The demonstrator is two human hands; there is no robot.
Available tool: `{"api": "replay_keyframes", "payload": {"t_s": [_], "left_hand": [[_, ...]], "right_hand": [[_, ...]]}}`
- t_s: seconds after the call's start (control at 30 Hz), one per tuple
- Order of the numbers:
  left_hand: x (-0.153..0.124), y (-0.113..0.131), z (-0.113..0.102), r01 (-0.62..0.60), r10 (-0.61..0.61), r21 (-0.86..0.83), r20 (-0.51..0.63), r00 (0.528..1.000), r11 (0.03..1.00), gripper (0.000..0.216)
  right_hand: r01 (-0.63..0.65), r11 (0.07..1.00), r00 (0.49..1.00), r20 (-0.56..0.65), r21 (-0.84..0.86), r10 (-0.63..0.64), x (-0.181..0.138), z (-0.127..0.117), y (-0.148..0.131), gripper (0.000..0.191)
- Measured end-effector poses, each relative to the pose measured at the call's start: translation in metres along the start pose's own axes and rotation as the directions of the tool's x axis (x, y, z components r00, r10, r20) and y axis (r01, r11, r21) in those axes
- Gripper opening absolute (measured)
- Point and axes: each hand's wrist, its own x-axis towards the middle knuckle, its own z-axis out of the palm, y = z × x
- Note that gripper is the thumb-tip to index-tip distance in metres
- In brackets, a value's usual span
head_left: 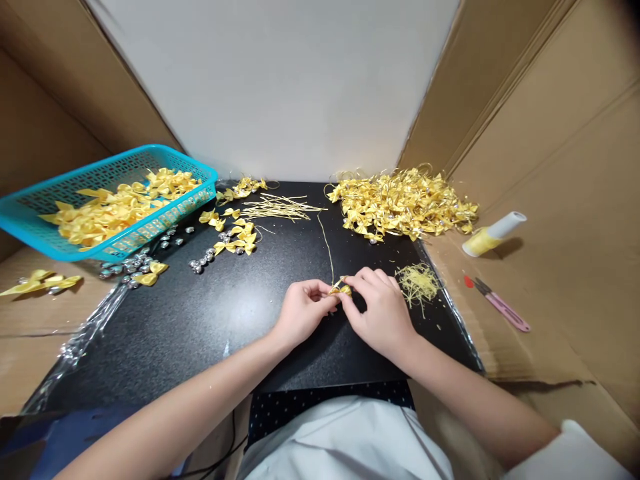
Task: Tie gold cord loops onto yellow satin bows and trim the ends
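Observation:
Both hands meet over the front middle of the black board. Between their fingertips is a small yellow ribbon bow, partly covered by the fingers. My left hand pinches its left side with thumb and forefinger. On the other side, my right hand is closed on the bow with thumb and fingertips. A thin yellow cord runs from the bow away across the board. Whether a bell sits in the bow I cannot tell. Just right of my right hand lies a tangle of short yellow cord scraps.
A turquoise basket of yellow bows stands at the left. Silver bells and loose bows lie near it. Cut cords are at the back. Finished-looking bows pile up back right, near a roll and pink thread snips.

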Motion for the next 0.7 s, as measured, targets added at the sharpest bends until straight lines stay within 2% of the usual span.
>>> {"api": "replay_keyframes", "payload": {"t_s": [0.07, 0.17, 0.23, 0.37, 0.47, 0.57, 0.7], "left_hand": [[-0.001, -0.002, -0.001, -0.007, 0.007, 0.029, 0.012, 1.000, 1.000, 0.017], [0.000, -0.006, -0.003, -0.023, 0.021, 0.063, 0.027, 0.999, 0.998, 0.023], [0.001, -0.008, -0.003, -0.030, 0.027, 0.074, 0.038, 0.999, 0.997, 0.026], [0.001, -0.007, -0.003, -0.033, 0.031, 0.049, 0.041, 0.999, 0.998, 0.026], [0.002, -0.003, -0.003, -0.031, 0.031, 0.004, 0.016, 0.999, 1.000, 0.022], [0.005, 0.001, -0.007, -0.002, 0.002, -0.043, -0.008, 1.000, 0.999, 0.019], [0.013, 0.004, -0.015, 0.007, -0.012, -0.092, -0.055, 0.998, 0.996, 0.020]], "right_hand": [[-0.095, 0.994, 0.990, 0.105, 0.060, 0.089, 0.010, 0.001, 0.002, 0.016], [-0.173, 0.953, 0.968, 0.220, 0.249, 0.118, 0.023, 0.002, 0.008, 0.015], [-0.187, 0.918, 0.969, 0.218, 0.349, 0.115, 0.027, 0.003, 0.011, 0.012], [-0.166, 0.879, 0.983, 0.145, 0.447, 0.112, 0.024, 0.006, 0.014, 0.014], [-0.145, 0.857, 0.983, 0.174, 0.495, 0.066, 0.017, 0.004, 0.014, 0.016], [-0.100, 0.828, 0.971, 0.234, 0.552, -0.039, 0.010, -0.006, 0.014, 0.018], [-0.016, 0.691, 0.970, 0.180, 0.722, -0.165, -0.002, -0.030, 0.015, 0.020]]}}
